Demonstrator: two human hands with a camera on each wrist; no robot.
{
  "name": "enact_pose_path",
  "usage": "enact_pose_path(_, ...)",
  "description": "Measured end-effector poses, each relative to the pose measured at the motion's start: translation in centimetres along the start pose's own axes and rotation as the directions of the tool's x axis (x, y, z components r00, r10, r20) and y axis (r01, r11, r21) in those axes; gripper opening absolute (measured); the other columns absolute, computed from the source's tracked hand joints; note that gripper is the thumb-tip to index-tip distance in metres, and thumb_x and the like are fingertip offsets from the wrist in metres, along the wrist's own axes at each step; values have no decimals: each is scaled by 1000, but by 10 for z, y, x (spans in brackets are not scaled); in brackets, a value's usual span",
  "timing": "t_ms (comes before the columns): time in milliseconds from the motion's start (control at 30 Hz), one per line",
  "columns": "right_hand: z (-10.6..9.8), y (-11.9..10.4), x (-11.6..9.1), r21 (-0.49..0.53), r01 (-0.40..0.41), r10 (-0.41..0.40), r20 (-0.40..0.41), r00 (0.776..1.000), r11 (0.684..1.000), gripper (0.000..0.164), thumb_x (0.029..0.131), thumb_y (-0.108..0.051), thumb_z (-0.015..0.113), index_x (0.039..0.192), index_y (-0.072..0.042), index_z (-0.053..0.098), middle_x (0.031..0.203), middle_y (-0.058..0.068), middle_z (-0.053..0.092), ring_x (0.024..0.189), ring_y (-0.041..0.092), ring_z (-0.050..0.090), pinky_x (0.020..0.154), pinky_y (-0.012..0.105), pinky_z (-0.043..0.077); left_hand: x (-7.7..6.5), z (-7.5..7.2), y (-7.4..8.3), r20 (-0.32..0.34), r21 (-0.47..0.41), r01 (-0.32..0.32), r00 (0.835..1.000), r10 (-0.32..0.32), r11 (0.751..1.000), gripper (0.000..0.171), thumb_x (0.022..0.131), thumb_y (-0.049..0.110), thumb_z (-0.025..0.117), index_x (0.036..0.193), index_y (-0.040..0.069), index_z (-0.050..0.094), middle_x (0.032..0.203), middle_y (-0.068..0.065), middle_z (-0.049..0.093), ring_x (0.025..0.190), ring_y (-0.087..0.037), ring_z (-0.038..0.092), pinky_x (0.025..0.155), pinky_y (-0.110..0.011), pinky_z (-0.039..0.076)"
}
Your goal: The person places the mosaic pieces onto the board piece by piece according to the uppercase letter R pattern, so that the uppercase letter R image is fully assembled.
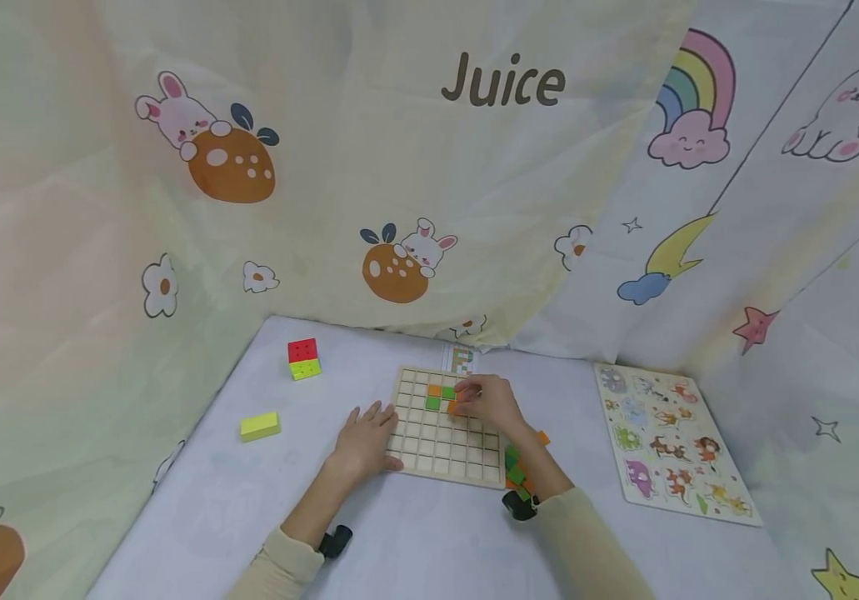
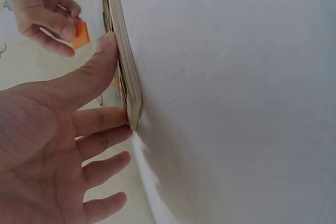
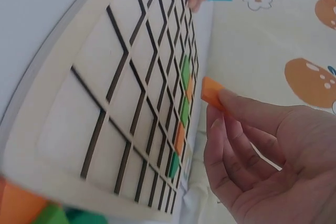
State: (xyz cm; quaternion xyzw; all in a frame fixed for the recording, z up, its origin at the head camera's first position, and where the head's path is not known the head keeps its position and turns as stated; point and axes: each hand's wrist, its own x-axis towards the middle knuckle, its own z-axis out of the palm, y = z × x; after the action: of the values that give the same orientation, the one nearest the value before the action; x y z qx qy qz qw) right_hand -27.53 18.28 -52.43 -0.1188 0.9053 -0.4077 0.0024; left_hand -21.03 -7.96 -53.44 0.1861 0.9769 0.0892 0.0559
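Note:
A wooden grid board [image 1: 417, 458] lies on the white table. Several orange and green square tiles sit in its cells, among them a green tile [image 1: 433, 403] and an orange tile [image 1: 435, 391]. My right hand [image 1: 496, 404] is over the upper right part of the board. Thumb and fingertips pinch a single orange tile [image 3: 211, 93], held apart from the grid in the right wrist view. At the board's left edge, my left hand [image 1: 362, 437] rests with fingers spread. Its thumb [image 2: 100, 64] and two fingertips touch the edge in the left wrist view.
Loose green and orange tiles [image 1: 513, 462] lie at the board's right side, partly under the right forearm. Behind the board is a pattern card [image 1: 462, 360]. A red and yellow cube [image 1: 304, 360] and a yellow block [image 1: 260, 427] stand left; an animal puzzle board [image 1: 654, 479] lies right.

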Motion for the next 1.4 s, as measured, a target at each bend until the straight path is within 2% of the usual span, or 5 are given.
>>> enact_pose_path(233, 19, -6, 8, 36, 55, -56, 30, 998, 998, 30, 83, -7, 88, 111, -3, 78, 88, 4, 76, 79, 16, 71, 76, 38, 61, 3, 2, -1, 9, 15, -7, 1000, 7, 1000, 90, 81, 50, 85, 150, 1, 54, 161, -14, 46, 154, -36, 33, 124, -59, 26)
enact_pose_path(467, 32, -9, 12, 43, 23, -27, 80, 996, 999, 27, 85, -5, 86, 111, -3, 77, 91, 5, 75, 80, 13, 69, 72, 32, 60, 4, 1, 1, 9, 25, -15, 1000, 15, 1000, 90, 81, 51, 85, 150, 2, 54, 161, -13, 47, 154, -35, 34, 124, -59, 27)
enact_pose_path(933, 39, -7, 8, -78, 33, -26, 81, 996, 996, 21, 85, -6, 86, 105, -5, 79, 85, -1, 74, 75, 9, 67, 68, 28, 57, 2, -2, 5, 21, -13, -16, 1000, 16, 1000, 89, 81, 47, 87, 149, -1, 54, 160, -15, 47, 153, -37, 35, 124, -59, 27)
enact_pose_path(1100, 36, -7, 3, -66, 21, -17, 62, 998, 998, 21, 86, -9, 86, 105, -6, 78, 87, -1, 75, 77, 11, 68, 70, 30, 57, 1, -1, 5, 10, -11, -15, 1000, 15, 1000, 89, 81, 47, 87, 149, -1, 55, 160, -15, 47, 152, -37, 36, 123, -59, 28)
enact_pose_path(1400, 12, -6, -10, -26, 43, -43, 10, 999, 999, 20, 88, -4, 83, 108, -5, 78, 88, 2, 76, 77, 14, 70, 72, 35, 61, -1, -3, 4, -1, -24, 4, 1000, -4, 1000, 89, 79, 43, 90, 148, -2, 55, 160, -16, 47, 153, -37, 35, 124, -59, 27)
